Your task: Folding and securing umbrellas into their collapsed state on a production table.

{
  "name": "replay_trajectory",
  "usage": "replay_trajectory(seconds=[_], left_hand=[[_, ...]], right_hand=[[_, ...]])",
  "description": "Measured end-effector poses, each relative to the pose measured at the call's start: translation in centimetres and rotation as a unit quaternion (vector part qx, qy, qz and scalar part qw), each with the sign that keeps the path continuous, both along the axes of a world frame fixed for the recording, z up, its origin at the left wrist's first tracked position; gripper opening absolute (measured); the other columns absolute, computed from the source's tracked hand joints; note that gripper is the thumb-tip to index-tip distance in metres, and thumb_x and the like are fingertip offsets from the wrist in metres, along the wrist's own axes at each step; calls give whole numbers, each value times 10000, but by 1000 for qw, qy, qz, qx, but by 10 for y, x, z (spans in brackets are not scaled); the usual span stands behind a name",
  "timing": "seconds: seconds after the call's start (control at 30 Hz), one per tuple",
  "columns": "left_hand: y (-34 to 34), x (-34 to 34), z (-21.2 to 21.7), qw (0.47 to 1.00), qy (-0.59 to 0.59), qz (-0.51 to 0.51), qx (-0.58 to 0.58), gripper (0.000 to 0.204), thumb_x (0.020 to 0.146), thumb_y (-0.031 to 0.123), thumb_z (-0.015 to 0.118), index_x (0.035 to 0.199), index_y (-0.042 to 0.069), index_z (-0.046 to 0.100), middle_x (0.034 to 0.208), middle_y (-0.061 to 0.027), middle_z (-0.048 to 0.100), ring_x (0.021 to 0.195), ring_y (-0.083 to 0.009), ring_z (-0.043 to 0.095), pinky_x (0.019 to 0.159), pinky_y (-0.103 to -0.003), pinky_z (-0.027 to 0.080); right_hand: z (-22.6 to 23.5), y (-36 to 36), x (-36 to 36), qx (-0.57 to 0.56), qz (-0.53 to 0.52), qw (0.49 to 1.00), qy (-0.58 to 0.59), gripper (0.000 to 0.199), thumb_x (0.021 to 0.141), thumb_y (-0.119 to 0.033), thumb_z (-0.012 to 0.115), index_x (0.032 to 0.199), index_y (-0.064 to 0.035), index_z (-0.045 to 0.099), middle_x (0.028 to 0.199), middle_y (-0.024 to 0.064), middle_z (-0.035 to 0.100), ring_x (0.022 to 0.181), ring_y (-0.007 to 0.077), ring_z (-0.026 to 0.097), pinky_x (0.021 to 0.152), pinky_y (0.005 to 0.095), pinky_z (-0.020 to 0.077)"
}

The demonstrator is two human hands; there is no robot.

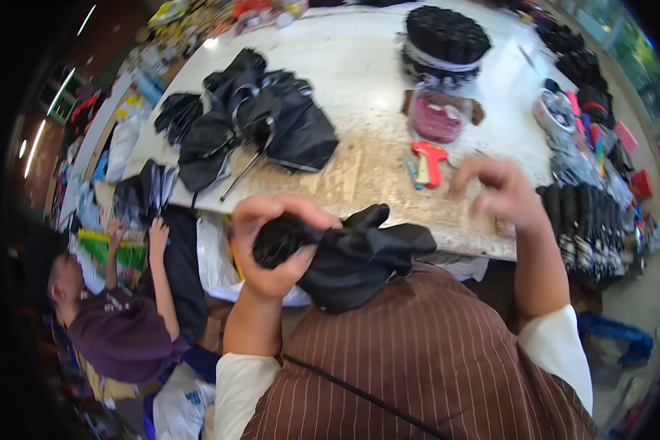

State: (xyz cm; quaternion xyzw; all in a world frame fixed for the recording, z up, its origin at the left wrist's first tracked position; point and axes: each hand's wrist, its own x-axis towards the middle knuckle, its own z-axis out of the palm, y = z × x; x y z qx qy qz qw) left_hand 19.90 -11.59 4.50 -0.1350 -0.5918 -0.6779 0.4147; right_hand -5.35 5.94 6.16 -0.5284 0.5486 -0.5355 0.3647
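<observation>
My left hand is wrapped round one end of a bunched black umbrella, held level in front of my striped brown apron. The loose black cloth spreads to the right, past the hand. To the right of the umbrella, my right hand is raised near the table edge, blurred by motion. Its fingers are bent but apart, and nothing shows between them. A red and cream glue gun lies on the table just beyond the right hand. More black umbrellas lie loosely piled at the far left, one with its shaft sticking out.
The white table has a worn, stained front part. A banded bundle of black umbrellas stands behind a clear bag of pink items. Folded umbrellas line the right side. At the left, a co-worker handles black cloth.
</observation>
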Motion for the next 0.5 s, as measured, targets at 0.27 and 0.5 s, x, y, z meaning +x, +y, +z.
replay_trajectory(seconds=[0.27,0.5], left_hand=[[82,-58,107,976,146,-155,-48,651,702,-48,614,1249,216,381,856,-133,505,697,-231,568,571,-348,519],[15,-92,72,973,60,198,-103,593,750,-120,498,1275,118,357,896,-124,529,602,-164,509,608,-290,483]], right_hand=[[25,-63,90,-141,260,955,-15,551,503,-257,886,886,-11,575,831,73,643,690,201,551,721,287,485],[33,-52,67,5,5,991,132,529,494,-83,875,932,5,591,917,75,656,786,190,584,741,276,491]])
